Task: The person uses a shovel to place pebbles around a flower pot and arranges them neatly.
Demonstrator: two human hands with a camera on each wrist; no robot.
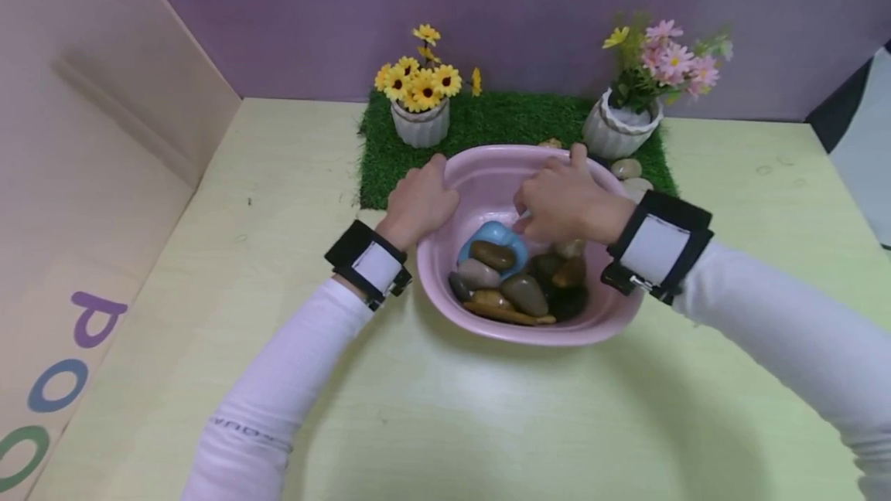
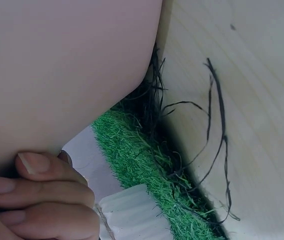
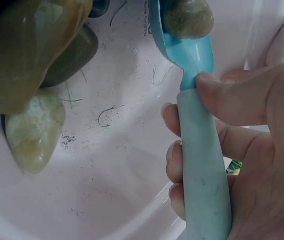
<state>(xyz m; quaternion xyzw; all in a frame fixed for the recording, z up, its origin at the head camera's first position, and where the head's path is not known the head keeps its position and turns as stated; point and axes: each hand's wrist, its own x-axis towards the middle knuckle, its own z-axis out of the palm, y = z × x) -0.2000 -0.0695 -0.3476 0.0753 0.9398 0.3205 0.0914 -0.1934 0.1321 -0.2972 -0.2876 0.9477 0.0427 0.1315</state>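
A pink plastic basin (image 1: 536, 337) stands tilted toward me, with several smooth stones (image 1: 524, 294) gathered in its near side. My left hand (image 1: 421, 199) grips the basin's left rim, fingers (image 2: 51, 192) curled against the outside. Inside the basin, my right hand (image 1: 567, 203) holds a blue scoop (image 1: 496, 232) by its pale green handle (image 3: 204, 160). In the right wrist view, the thumb lies along the scoop's neck and the fingers wrap the handle. A brown stone (image 3: 188, 19) rests in the scoop's bowl. Dark grit and threads speckle the basin floor.
Behind the basin lies a green artificial grass mat (image 1: 518, 116). On it stand a white pot (image 1: 421, 126) of yellow flowers and another white pot (image 1: 619, 130) of pink flowers. Pale stones (image 1: 626, 168) lie near the right pot. A purple backdrop (image 1: 529, 22) rises behind the table.
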